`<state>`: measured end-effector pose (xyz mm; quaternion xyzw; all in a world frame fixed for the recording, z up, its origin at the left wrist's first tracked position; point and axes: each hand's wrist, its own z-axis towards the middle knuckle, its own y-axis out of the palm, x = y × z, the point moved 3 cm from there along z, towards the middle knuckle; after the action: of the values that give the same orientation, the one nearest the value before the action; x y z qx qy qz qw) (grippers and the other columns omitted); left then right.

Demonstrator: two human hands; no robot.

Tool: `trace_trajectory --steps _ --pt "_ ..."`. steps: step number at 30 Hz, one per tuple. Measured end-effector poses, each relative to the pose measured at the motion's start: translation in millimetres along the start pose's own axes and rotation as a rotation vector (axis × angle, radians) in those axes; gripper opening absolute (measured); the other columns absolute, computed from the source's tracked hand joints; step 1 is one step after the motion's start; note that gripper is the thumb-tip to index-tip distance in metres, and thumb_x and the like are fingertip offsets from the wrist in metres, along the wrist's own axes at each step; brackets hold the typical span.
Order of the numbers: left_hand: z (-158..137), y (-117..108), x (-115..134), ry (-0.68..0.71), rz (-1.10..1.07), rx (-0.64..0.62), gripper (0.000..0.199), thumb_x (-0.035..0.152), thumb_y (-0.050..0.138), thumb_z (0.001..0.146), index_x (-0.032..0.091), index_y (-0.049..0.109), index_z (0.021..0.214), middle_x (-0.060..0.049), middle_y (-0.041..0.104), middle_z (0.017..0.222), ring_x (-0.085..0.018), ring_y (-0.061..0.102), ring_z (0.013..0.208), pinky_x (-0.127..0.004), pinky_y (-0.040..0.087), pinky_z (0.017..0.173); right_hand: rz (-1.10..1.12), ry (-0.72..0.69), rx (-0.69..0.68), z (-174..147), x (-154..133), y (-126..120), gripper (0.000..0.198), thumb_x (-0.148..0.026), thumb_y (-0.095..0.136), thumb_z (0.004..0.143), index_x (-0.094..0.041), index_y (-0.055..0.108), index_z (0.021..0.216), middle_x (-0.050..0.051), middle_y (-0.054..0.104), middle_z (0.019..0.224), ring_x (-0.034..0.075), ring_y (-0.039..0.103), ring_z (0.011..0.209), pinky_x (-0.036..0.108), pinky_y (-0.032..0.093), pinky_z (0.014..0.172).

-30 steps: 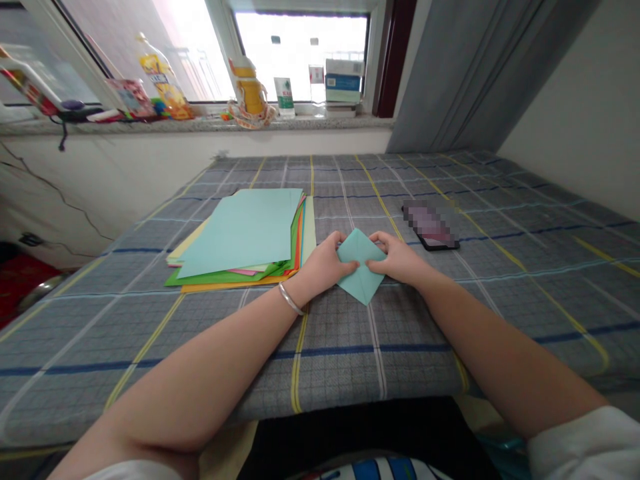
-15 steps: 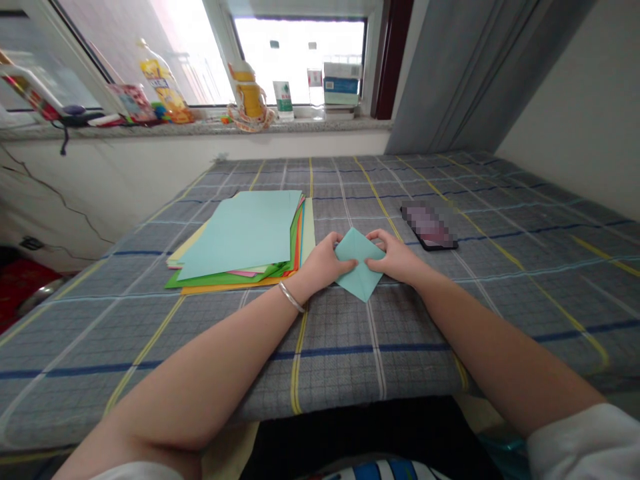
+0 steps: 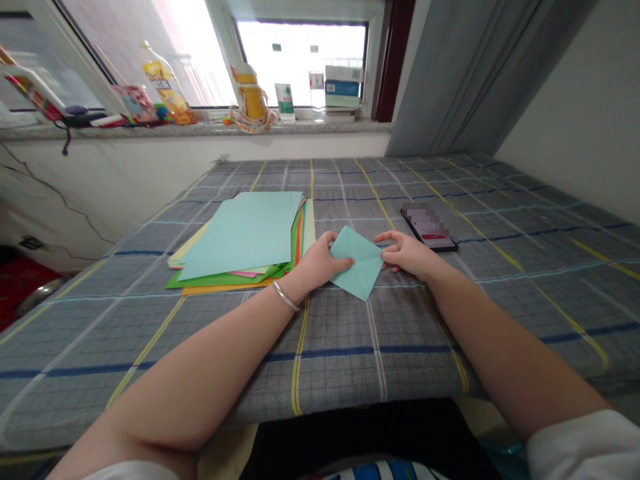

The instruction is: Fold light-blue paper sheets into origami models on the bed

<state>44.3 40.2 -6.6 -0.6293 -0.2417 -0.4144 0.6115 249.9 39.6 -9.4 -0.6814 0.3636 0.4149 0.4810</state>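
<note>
A small folded square of light blue-green paper (image 3: 361, 265) is held in front of me, turned like a diamond, with crease lines across its face. My left hand (image 3: 326, 259) grips its left side, thumb on top and the fingers behind it. At the right corner, my right hand (image 3: 404, 255) pinches the paper's edge between thumb and fingertips. Left of my hands lies a stack of coloured paper (image 3: 245, 230), a light blue sheet on top and green, orange and yellow edges showing beneath.
A phone (image 3: 429, 228) lies on the plaid cloth (image 3: 335, 367) to the right. Along the windowsill (image 3: 200, 128) stand a yellow-labelled bottle (image 3: 167, 87), a yellow cup (image 3: 251, 100), a white-and-green tube (image 3: 285, 103) and a box (image 3: 343, 88).
My right thumb has left the middle of the paper, and that hand has shifted right to the corner. The paper has turned slightly. My left hand keeps its hold.
</note>
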Motion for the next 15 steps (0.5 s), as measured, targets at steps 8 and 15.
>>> trace_trajectory --steps 8,15 --pt "0.1 -1.8 -0.1 -0.023 0.033 -0.008 0.039 0.032 0.074 0.066 0.018 0.050 0.094 0.003 0.055 0.075 -0.014 0.053 0.067 -0.023 0.037 0.055 0.048 -0.038 -0.091 -1.5 1.0 -5.5 0.040 -0.009 0.060 0.072 -0.021 0.051 0.110 0.001 0.072 0.074 0.014 0.068 0.070 0.020 0.048 0.052" --pt "4.9 -3.6 -10.7 -0.051 -0.028 -0.036 0.042 0.034 0.075 0.066 0.018 0.051 0.095 0.002 0.057 0.076 -0.014 0.054 0.065 -0.023 0.039 0.053 0.190 -0.027 -0.076 -3.4 -0.2 -8.2 0.044 -0.005 0.054 0.074 -0.023 0.048 0.113 0.002 0.074 0.082 0.015 0.070 0.073 0.022 0.051 0.057"
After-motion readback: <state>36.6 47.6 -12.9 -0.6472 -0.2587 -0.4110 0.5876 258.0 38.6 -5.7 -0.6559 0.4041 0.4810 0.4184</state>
